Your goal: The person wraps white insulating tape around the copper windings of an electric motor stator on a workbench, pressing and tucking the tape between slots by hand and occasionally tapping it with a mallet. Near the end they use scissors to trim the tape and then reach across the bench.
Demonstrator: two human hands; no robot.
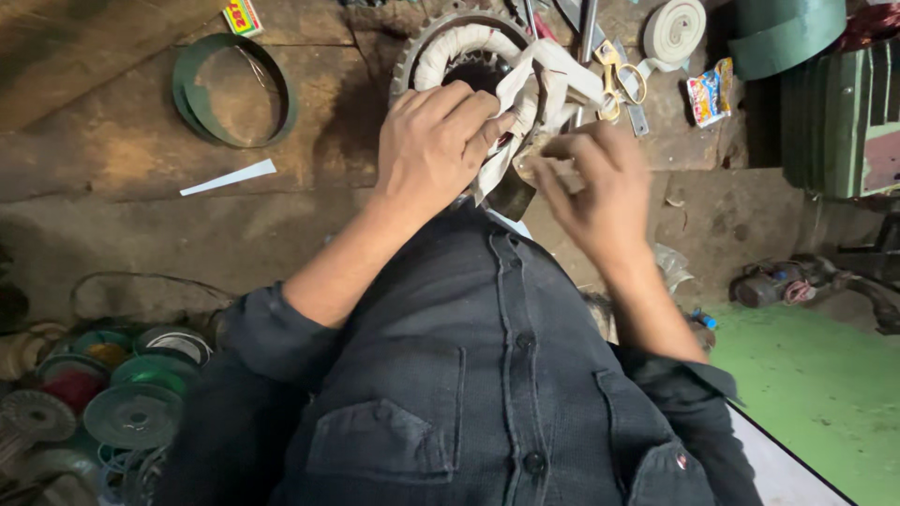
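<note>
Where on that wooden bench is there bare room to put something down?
Bare wood lies left of the left hand, between the green ring and the white paper strip, and below that strip. It is crowded around the toothed metal ring under both hands, and right of it: scissors, tape roll, snack packet.

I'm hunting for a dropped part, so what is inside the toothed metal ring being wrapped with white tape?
Inside the toothed ring, wound with white tape, only a dark hollow shows. The left hand and right hand cover its near half, so nothing there can be seen.
</note>
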